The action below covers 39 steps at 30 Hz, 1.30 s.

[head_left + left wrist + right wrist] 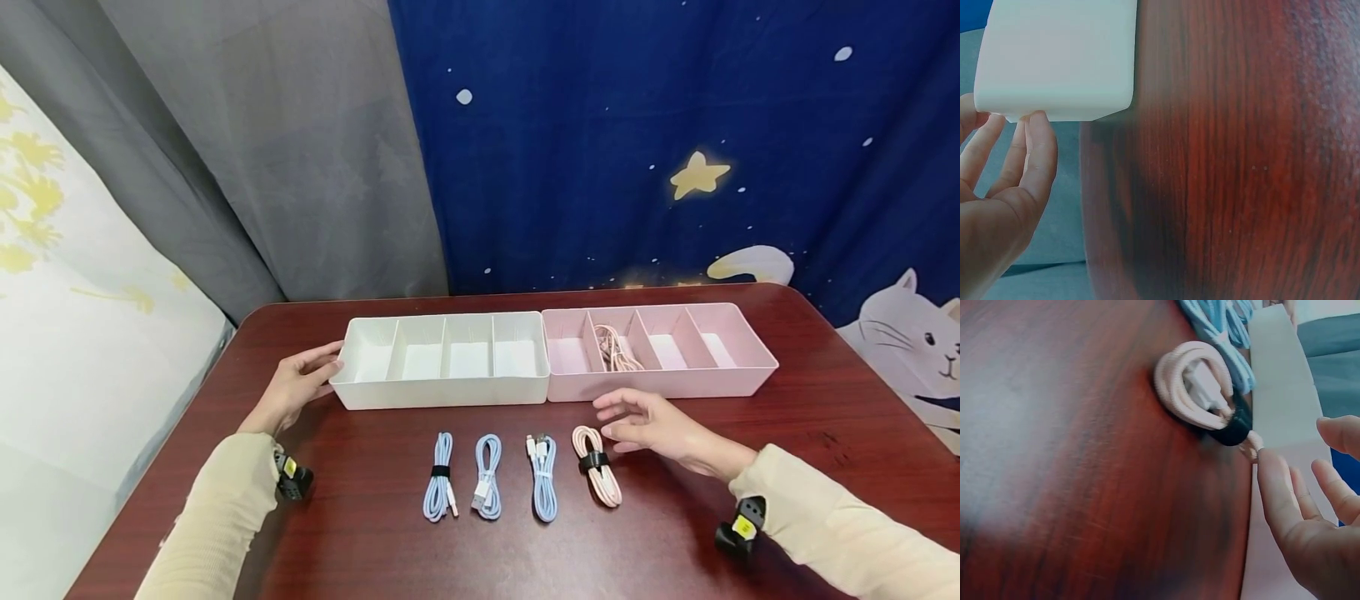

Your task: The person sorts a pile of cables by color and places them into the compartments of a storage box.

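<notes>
My left hand [296, 387] rests its fingertips on the left end of a white divided organizer box [442, 393]; the left wrist view has the extended fingers [1040, 150] at that end wall. My right hand [656, 425], empty with fingers spread, hovers just right of a coiled pink cable [602, 483] bound by a black strap. Behind that hand stands a pink divided organizer box [660, 385], end to end with the white one. Another pink cable [615, 354] lies in its second compartment from the left. The white box's compartments hold nothing.
Left of the pink coil, three blue cables lie in a row: one with a black strap [438, 479], one with its plug showing [487, 479], one with a pale tie [543, 483]. The dark red table [360, 542] ends before grey and blue curtains [637, 150].
</notes>
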Motion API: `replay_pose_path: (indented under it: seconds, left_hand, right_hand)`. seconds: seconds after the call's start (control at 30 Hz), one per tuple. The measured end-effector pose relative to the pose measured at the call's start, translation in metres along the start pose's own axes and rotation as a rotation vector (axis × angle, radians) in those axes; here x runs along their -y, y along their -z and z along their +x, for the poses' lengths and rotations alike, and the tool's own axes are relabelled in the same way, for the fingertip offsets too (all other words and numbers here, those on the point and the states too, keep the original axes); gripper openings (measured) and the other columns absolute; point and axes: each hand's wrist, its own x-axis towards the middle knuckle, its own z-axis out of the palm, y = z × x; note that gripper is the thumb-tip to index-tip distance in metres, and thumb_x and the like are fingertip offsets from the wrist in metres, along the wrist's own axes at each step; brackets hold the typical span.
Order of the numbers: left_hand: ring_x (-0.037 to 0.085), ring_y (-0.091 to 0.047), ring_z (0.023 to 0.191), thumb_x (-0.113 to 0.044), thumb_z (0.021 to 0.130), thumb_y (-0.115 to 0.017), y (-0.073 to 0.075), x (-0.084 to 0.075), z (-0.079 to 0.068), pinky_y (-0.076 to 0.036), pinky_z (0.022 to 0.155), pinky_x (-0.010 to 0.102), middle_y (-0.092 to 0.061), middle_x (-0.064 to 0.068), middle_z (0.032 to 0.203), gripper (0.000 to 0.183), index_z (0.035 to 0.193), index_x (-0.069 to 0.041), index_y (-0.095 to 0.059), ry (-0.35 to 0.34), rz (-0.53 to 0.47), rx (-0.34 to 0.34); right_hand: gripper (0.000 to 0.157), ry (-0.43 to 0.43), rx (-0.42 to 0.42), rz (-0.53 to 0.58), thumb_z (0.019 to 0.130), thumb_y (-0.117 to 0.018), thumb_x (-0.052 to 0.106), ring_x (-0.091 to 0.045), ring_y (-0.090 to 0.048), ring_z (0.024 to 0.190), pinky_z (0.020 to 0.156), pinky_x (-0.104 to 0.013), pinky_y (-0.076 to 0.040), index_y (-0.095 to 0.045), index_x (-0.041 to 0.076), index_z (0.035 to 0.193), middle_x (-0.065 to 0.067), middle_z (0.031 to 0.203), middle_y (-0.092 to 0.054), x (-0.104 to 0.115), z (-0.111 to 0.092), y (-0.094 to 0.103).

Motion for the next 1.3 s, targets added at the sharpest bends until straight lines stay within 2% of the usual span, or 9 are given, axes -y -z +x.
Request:
replay_pose_path:
  seconds: [0.27, 0.6, 0.97, 1.3]
  left_hand:
    - [0.004, -0.053, 0.092, -0.030, 0.089, -0.054, -0.001, -0.001, 0.000, -0.044, 0.084, 0.037, -0.041, 0.021, 0.125, 0.054, 0.136, -0.010, -0.036, 0.000, -0.004, 0.002]
    - [0.004, -0.053, 0.091, -0.029, 0.089, -0.054, -0.001, 0.000, 0.001, -0.044, 0.084, 0.037, -0.041, 0.021, 0.125, 0.054, 0.136, -0.010, -0.037, 0.000, -0.012, -0.002]
    - [0.006, -0.052, 0.093, -0.030, 0.088, -0.054, -0.001, -0.001, 0.001, -0.045, 0.084, 0.036, -0.042, 0.020, 0.124, 0.054, 0.136, -0.010, -0.037, 0.004, -0.002, -0.001]
    - [0.005, -0.052, 0.092, -0.030, 0.089, -0.054, -0.001, -0.001, -0.001, -0.044, 0.085, 0.038, -0.041, 0.020, 0.124, 0.054, 0.136, -0.010, -0.036, 0.005, -0.028, 0.007]
  right_hand:
    - [0.047, -0.010, 0.014, 0.044, 0.084, -0.057, 0.001, -0.019, -0.057, 0.087, 0.074, -0.042, -0.050, -0.033, -0.020, 0.119, -0.026, 0.106, -0.047, -0.009, -0.002, -0.002]
    - [0.048, -0.021, 0.030, 0.070, 0.082, -0.060, 0.002, -0.015, -0.059, 0.084, 0.072, -0.037, -0.051, -0.034, -0.019, 0.118, -0.022, 0.104, -0.050, -0.019, -0.003, -0.007]
    - [0.048, -0.024, 0.026, -0.050, 0.079, -0.065, 0.005, -0.016, -0.057, 0.084, 0.069, -0.026, -0.048, -0.042, -0.014, 0.116, -0.019, 0.102, -0.052, -0.023, -0.002, -0.007]
    - [0.051, -0.019, 0.061, -0.073, 0.076, -0.066, 0.002, -0.017, -0.057, 0.081, 0.069, -0.025, -0.048, -0.041, -0.015, 0.117, -0.015, 0.095, -0.052, -0.025, 0.002, -0.006]
